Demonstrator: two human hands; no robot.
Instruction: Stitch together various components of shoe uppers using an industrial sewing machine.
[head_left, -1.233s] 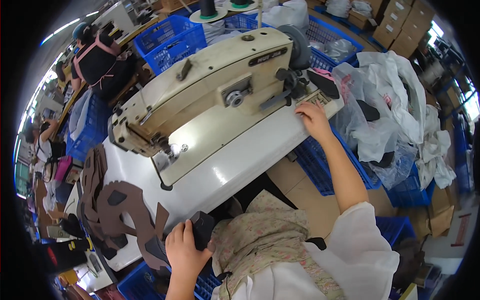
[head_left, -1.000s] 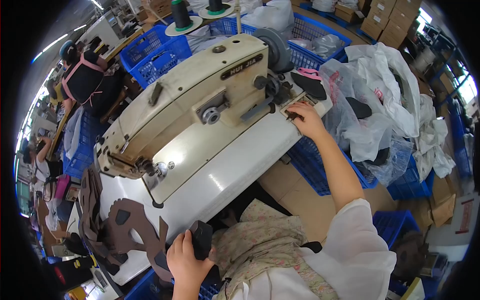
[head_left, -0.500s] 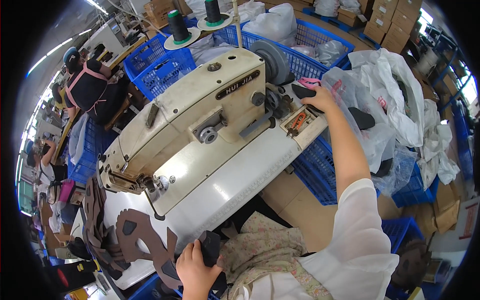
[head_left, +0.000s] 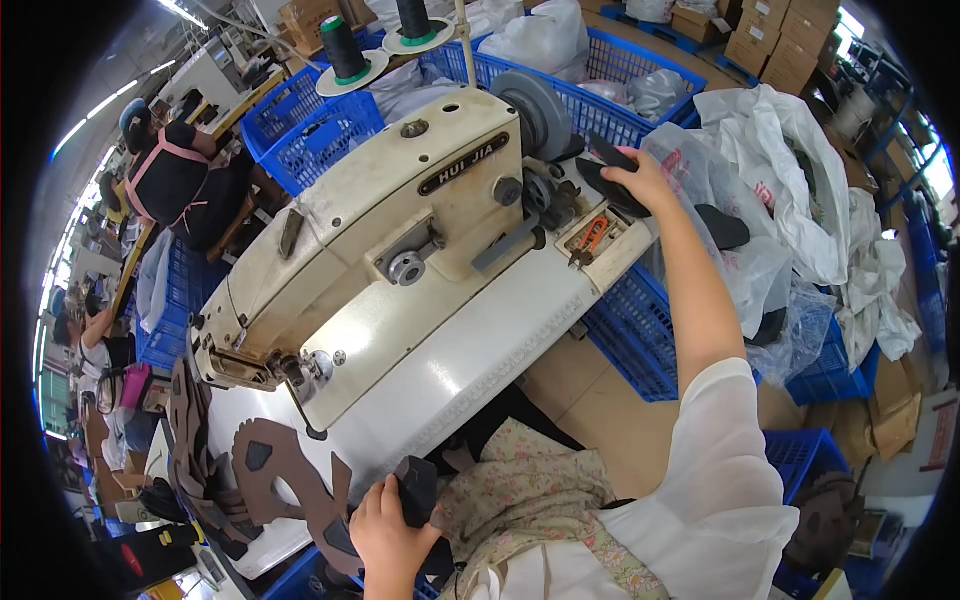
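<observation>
At the front edge of the sewing machine's white bed, my left hand (head_left: 392, 535) is closed round a thick black stack of pieces (head_left: 418, 488). My right arm reaches out past the machine's right end, where my right hand (head_left: 645, 182) grips dark flat pieces (head_left: 612, 192) between thumb and fingers. The cream sewing machine (head_left: 330, 225) stands between my hands, its needle end at the left. Brown cut-out pieces (head_left: 290, 455) lie on the bed left of my left hand, some with black patches on them.
Orange-handled snippers (head_left: 592, 238) lie in a small tray at the machine's right end. Blue crates (head_left: 630, 335) with clear and white plastic bags (head_left: 780, 180) stand to the right. Black thread cones (head_left: 345, 50) rise behind the machine. Other people (head_left: 180, 180) sit at the far left.
My right hand has lifted slightly and tilted the dark pieces, which now show spread apart; a pink item beside them is no longer visible. My left hand stays nearly in place.
</observation>
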